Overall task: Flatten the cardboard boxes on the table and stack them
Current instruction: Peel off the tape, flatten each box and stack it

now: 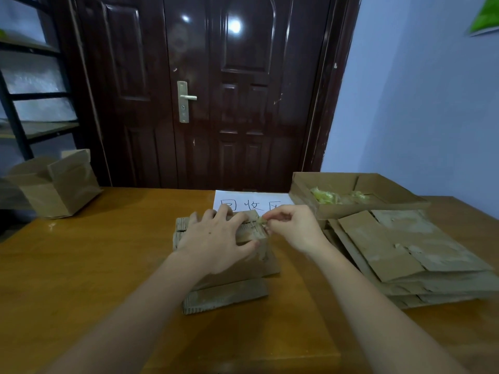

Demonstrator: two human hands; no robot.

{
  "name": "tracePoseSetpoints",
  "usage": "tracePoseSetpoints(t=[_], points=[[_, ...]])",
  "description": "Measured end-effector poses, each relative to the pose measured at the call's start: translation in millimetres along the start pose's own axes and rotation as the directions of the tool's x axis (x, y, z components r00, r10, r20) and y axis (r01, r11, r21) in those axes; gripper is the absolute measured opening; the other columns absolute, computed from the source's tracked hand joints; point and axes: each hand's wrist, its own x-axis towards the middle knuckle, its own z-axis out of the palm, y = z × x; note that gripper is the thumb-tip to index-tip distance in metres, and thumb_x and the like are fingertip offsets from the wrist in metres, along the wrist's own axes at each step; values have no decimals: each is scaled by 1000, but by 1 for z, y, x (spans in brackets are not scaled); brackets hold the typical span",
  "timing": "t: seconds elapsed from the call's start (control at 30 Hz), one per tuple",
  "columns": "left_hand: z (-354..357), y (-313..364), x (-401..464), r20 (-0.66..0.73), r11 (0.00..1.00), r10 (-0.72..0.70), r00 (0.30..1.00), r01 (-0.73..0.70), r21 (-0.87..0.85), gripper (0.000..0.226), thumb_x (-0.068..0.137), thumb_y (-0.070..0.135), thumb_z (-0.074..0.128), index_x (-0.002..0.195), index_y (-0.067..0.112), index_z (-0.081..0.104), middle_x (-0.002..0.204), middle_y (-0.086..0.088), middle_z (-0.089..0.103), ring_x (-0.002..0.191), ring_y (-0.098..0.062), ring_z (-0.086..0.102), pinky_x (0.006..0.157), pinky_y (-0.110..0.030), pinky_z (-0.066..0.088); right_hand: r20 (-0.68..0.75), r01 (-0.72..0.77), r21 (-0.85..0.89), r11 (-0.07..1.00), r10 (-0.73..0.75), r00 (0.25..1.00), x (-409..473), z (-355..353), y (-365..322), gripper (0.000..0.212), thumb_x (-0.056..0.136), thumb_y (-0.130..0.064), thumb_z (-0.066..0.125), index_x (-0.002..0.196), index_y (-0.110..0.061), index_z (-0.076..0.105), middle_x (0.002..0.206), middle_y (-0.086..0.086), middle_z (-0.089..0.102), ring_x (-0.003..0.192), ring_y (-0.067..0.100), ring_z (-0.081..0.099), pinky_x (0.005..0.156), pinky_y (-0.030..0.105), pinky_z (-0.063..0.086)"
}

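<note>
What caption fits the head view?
Left hand steadies a box while right hand pinches tape; flattened stack at right.

Storeroom-like back room: metal shelving, dark door, flattened cardboard stack.

The left hand covers most of the box top. The paper sign is half hidden (last character cut off). The flattened stack runs off the right edge.
</note>
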Motion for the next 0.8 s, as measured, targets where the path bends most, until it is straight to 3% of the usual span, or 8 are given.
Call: tracePoseSetpoints(t=[0.13,0.23,0.33,0.4,0.5,0.6,0.73,0.8], points=[[3,-1,-2,-17,1000,9,1000,-9,-15,78,80,94,9,139,49,32,141,5,45,126,-26,48,110,-59,32,-176,-41,-8,999,39,984,11,-11,16,20,78,-4,75,80,-24,80,70,-6,74,72,9,70,69,19,54],[2,-1,-3,4,1000,5,1000,-5,-27,80,79,94,7,140,49,31,145,5,43,130,-26,45,114,-60,29,-324,19,-330,944,-132,937,31,-41,32,20,85,-1,69,89,-17,80,82,-7,73,79,11,66,72,17,51],[0,-1,-4,8,1000,8,1000,-8,-26,79,80,93,6,142,50,28,146,7,40,132,-25,43,116,-60,27,-286,-1,-640,769,-237,929,54,-73,49,31,94,5,57,114,-11,74,111,3,66,100,20,61,86,25,47],[0,-1,-5,8,1000,13,1000,-13,-22,78,80,92,6,142,50,27,146,7,39,133,-25,42,117,-59,26,-268,-86,-704,705,-152,951,68,-87,60,38,96,4,48,126,-12,67,114,1,58,97,18,57,81,26,44],[0,-1,-7,-7,999,26,1000,-26,-21,77,81,91,5,142,50,27,144,9,39,132,-23,41,117,-57,26,-312,-171,-707,686,-86,946,89,-95,68,25,101,-21,37,115,-23,57,103,0,58,80,14,56,64,35,45],[-1,1,-7,-12,999,22,1000,-22,-23,77,81,91,5,144,52,25,145,12,37,133,-20,40,118,-56,25,-338,-243,-736,632,-33,940,107,-93,76,17,99,-22,31,109,-26,45,98,4,57,78,23,60,58,37,44],[-3,2,-6,-5,1000,21,1000,-21,-15,79,82,90,6,147,50,26,147,11,36,135,-20,39,119,-56,24,-255,-295,-807,511,149,956,115,-90,85,9,93,-4,57,91,-13,59,112,6,57,76,18,54,67,32,50],[-3,1,-6,2,1000,26,1000,-25,-12,79,82,90,6,147,49,25,148,10,35,136,-21,38,119,-56,24,-230,-274,-846,458,150,962,115,-92,83,18,91,-4,59,82,-17,51,93,5,61,65,15,51,54,28,43]])
